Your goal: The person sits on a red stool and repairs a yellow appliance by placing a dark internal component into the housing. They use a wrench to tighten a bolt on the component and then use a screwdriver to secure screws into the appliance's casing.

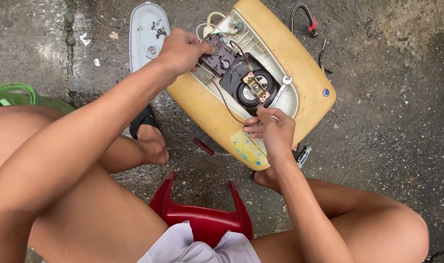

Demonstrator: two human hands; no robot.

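A yellowed plastic appliance base (300, 63) lies upside down on the wet concrete, its white inner compartment open. My left hand (182, 48) grips a dark brown switch block (218, 54) with brown wires trailing from it. My right hand (273, 127) pinches a small part at the near edge of the compartment, next to a brown wire. Between the hands sits a black round motor part (249, 90) with a brass bracket. A silver spanner (280, 90) rests beside it.
A grey cover plate (146, 31) lies at the back left. A black cable with a red clip (307, 19) lies at the back right. A red plastic stool (202, 216) is under me. A small red piece (203, 146) and pliers (304, 156) lie near my feet.
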